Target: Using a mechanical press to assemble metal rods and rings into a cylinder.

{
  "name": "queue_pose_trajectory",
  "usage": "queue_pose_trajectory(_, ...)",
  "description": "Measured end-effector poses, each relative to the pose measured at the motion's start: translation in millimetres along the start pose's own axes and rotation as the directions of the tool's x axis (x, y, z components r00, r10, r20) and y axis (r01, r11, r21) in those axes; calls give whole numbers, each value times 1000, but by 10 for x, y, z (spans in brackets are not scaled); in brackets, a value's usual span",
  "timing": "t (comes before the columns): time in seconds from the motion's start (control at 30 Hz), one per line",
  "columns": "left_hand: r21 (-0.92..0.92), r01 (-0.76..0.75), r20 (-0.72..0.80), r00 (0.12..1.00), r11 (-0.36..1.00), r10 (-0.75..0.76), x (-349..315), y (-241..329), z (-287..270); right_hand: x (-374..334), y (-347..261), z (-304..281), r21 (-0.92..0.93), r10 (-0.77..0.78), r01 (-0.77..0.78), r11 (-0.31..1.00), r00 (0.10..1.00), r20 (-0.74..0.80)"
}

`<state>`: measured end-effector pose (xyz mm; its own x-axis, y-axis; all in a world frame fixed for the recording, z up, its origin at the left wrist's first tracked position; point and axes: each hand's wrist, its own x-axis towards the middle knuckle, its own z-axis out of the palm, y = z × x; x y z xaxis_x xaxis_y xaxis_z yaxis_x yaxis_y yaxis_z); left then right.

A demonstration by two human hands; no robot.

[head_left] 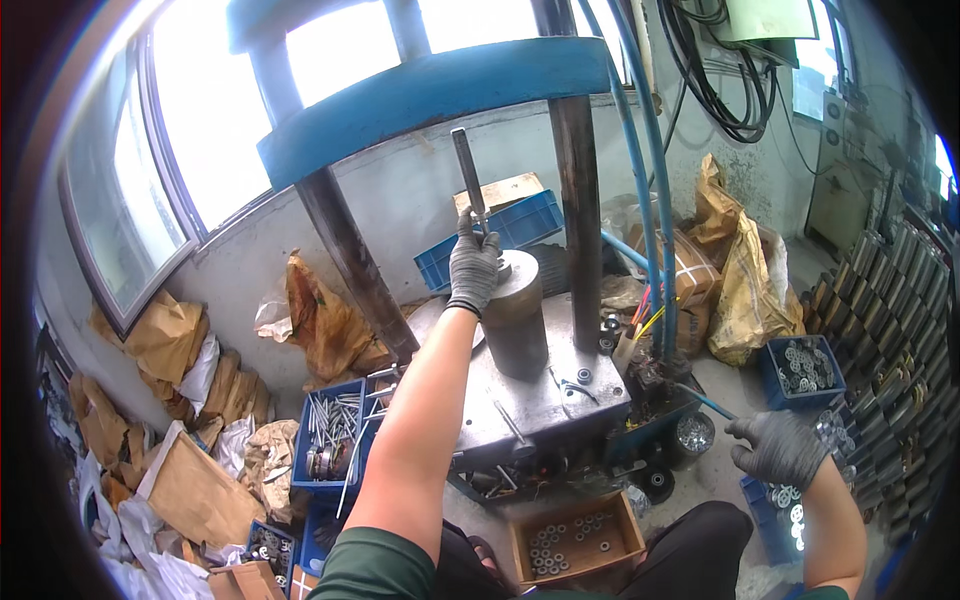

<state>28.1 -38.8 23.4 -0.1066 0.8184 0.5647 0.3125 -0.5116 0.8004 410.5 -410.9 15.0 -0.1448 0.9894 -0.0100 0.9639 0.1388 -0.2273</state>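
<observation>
My left hand (474,268), in a grey glove, is closed on a metal rod (467,168) that stands up, slightly tilted, above the fingers. It is at the upper left side of a thick steel cylinder (516,325) on the press table (590,400). The rod's lower end is hidden by the hand. At the right, my gloved right hand (785,448) is at the end of a blue lever (706,400). Its fingers are bent around where the lever runs into the hand. A small ring (584,376) and a thin rod (510,422) lie on the press table.
The press's blue crossbeam (440,95) spans two steel columns (577,190). A blue crate (330,435) of metal rods stands left, a wooden box (578,540) of small rings below. Right are a blue bin (803,370) of metal parts and stacked steel tubes (890,320).
</observation>
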Motion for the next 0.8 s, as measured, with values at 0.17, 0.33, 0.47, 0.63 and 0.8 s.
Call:
queue_pose_trajectory(0.17, 15, -70, 27, 997, 997, 70, 47, -183, -49, -254, 51, 271, 28, 36, -37, 999, 998, 45)
queue_pose_trajectory(0.33, -29, -62, 1, 998, 998, 62, 18, -109, -16, -395, -12, 373, 57, 115, -118, 991, 992, 54)
queue_pose_trajectory(0.47, 30, -38, 11, 999, 999, 37, 28, -108, -4, -404, -49, 378, 90, 166, -166, 982, 986, 15)
queue_pose_trajectory(0.63, 3, -47, -7, 999, 999, 47, 76, -207, -26, -378, -101, 348, 80, 170, -172, 982, 985, 25)
queue_pose_trajectory(0.8, -6, -20, -25, 999, 1000, 20, 16, -73, -23, -393, -86, 360, 73, 183, -183, 980, 983, 8)
